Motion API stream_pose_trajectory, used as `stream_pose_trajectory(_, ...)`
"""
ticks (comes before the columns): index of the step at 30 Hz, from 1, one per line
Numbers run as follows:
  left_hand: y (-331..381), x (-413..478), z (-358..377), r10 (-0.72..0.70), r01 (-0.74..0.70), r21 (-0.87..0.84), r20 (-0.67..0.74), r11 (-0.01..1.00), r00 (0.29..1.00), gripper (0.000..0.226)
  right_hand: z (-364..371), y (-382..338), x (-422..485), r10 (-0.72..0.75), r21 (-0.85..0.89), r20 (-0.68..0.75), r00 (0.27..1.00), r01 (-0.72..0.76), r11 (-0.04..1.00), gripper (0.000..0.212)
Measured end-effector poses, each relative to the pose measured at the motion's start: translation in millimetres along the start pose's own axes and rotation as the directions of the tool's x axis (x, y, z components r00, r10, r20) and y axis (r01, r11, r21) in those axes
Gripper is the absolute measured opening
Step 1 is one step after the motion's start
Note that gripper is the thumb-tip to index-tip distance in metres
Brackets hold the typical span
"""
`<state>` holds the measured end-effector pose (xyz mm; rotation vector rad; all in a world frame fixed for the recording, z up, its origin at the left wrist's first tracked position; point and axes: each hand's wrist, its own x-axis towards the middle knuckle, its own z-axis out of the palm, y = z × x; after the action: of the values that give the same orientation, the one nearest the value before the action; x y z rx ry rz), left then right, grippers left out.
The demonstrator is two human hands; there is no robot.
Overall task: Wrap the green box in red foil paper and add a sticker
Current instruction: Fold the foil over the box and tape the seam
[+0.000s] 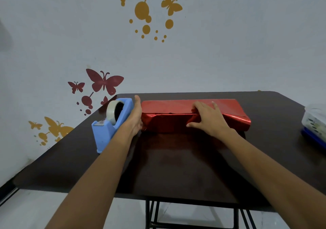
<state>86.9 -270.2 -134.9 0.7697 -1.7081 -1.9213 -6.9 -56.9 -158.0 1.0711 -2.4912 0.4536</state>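
The box (pixel 169 113) lies across the far middle of the dark table (pixel 176 161), fully covered in shiny red foil paper; no green shows. A foil seam runs along its top front edge. My left hand (pixel 136 116) stands flat against the box's left end, fingers straight, pressing the foil there. My right hand (pixel 209 117) lies over the top front edge right of centre, fingers spread on top and thumb down the front face, pressing the foil down. No sticker is visible.
A blue tape dispenser (pixel 110 123) with a roll of clear tape stands just left of my left hand. A clear lidded container (pixel 315 121) on a blue base sits at the table's right edge. A wall with butterfly decals is close behind the table.
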Motion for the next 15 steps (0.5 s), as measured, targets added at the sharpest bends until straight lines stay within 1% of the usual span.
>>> stream_pose_trajectory(1,-2,3,-1,0.006,-0.005,-0.009,0.012,1.000,1.000,0.067,1,1,-1,0.003,0.013,-0.011,1.000,-0.003,1.000,0.061)
stream_pose_trajectory(3,-2,3,-3,-0.010,0.011,-0.039,0.013,0.999,1.000,0.055,2,4,-2,0.002,0.029,-0.012,1.000,-0.001,1.000,0.074)
stream_pose_trajectory(4,-2,4,-4,-0.026,0.027,-0.039,0.015,0.999,1.000,0.056,2,4,-2,-0.002,0.032,-0.012,1.000,0.003,0.999,0.079)
stream_pose_trajectory(6,-2,7,-5,-0.044,0.048,-0.037,0.094,0.998,0.995,0.069,1,4,-2,-0.009,0.040,-0.014,1.000,0.009,0.999,0.086)
stream_pose_trajectory(7,-3,9,-5,-0.064,0.070,-0.042,0.121,0.997,0.991,0.069,1,4,-1,-0.011,0.042,-0.012,1.000,0.011,0.999,0.087)
stream_pose_trajectory(9,-4,10,-6,-0.113,0.118,-0.043,0.109,0.992,0.988,0.068,1,5,-2,-0.017,0.027,-0.007,1.000,0.017,0.999,0.087)
stream_pose_trajectory(12,-5,11,-3,-0.108,0.115,-0.024,0.201,0.993,0.974,0.081,1,7,-4,-0.014,-0.002,-0.019,1.000,0.014,1.000,0.086)
stream_pose_trajectory(15,0,8,-2,-0.126,0.128,-0.008,0.137,0.992,0.983,0.080,1,8,-5,-0.016,-0.008,-0.017,1.000,0.016,1.000,0.085)
